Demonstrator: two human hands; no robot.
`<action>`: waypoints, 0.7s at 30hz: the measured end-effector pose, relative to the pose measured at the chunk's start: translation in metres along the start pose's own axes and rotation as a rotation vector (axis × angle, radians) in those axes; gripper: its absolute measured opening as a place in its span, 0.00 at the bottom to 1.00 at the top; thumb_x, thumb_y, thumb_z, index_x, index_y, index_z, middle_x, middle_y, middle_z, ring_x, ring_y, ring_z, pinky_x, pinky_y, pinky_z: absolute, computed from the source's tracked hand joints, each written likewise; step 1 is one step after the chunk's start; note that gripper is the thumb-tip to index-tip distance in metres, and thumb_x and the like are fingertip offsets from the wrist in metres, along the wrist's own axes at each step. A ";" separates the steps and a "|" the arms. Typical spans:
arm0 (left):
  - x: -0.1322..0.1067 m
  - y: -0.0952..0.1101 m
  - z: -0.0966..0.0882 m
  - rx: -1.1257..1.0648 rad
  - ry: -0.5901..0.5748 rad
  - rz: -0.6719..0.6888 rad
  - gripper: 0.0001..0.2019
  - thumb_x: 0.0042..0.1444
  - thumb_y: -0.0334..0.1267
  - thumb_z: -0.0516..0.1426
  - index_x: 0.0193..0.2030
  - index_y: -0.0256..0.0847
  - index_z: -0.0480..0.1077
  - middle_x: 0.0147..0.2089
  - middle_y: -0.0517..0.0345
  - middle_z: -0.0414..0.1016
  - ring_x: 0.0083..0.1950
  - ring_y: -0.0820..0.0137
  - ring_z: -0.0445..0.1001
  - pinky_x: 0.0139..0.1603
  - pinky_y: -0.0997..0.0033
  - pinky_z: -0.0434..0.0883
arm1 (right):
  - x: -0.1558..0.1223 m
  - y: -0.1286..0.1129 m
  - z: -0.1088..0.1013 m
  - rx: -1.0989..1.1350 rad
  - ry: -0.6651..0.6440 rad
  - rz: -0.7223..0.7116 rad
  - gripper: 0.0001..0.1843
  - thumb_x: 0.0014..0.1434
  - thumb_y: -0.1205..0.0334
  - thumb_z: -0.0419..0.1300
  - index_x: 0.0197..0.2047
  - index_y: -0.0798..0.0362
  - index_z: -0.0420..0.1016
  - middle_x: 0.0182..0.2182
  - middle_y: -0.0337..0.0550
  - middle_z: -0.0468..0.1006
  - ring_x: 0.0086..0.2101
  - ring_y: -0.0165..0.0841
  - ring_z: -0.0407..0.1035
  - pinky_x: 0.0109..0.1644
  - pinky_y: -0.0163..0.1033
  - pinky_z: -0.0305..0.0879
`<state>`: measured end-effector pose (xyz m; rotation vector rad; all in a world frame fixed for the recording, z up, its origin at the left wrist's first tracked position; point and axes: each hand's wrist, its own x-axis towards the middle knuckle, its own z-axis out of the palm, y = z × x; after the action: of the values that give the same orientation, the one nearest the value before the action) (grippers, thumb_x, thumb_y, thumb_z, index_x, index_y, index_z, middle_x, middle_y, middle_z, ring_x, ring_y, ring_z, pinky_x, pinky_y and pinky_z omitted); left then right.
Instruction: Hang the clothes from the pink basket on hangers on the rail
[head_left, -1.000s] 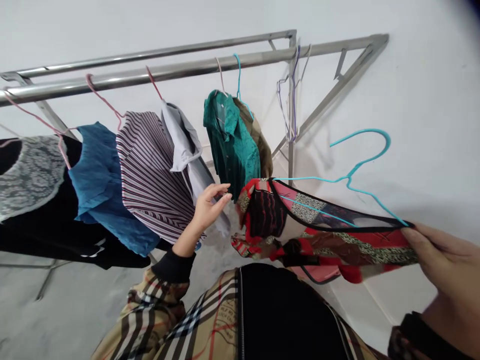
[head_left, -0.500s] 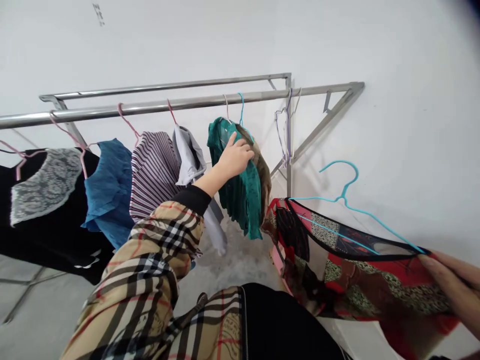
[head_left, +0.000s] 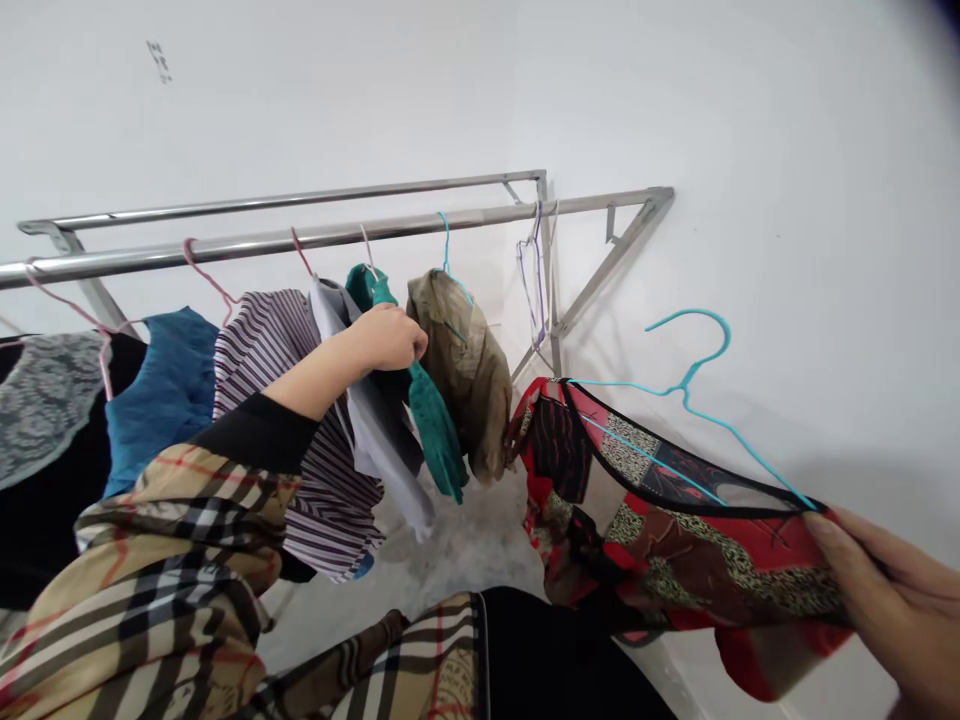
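Patchwork garment: on a blue hanger below the right end of the rail, shoulder pinched by my right hand; my left hand clutches the green shirt. Judged light, limp; hold shoulder with hanger.

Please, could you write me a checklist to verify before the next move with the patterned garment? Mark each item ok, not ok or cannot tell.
1. Right grip closed on the patterned garment: ok.
2. Left grip closed on the green garment: ok.
3. Gap along the front rail between the green garment and the brown garment: ok.
4. Held blue hanger hooked over the rail: not ok, its hook is off it.
5. Hanger end at the right grip well seated: cannot tell, hidden.
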<state>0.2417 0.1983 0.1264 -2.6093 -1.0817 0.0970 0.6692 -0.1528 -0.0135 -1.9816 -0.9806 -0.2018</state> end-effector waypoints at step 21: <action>0.055 0.033 0.021 0.256 -0.008 0.192 0.05 0.54 0.38 0.62 0.33 0.42 0.80 0.39 0.50 0.82 0.49 0.58 0.74 0.59 0.52 0.57 | 0.018 -0.155 0.120 0.324 -0.119 -0.295 0.23 0.64 0.53 0.51 0.52 0.56 0.79 0.42 0.52 0.83 0.39 0.39 0.78 0.45 0.43 0.73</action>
<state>0.2996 0.2201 0.0996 -2.4734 -0.7619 0.2713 0.5455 -0.0051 0.0244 -1.5645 -1.2959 -0.0801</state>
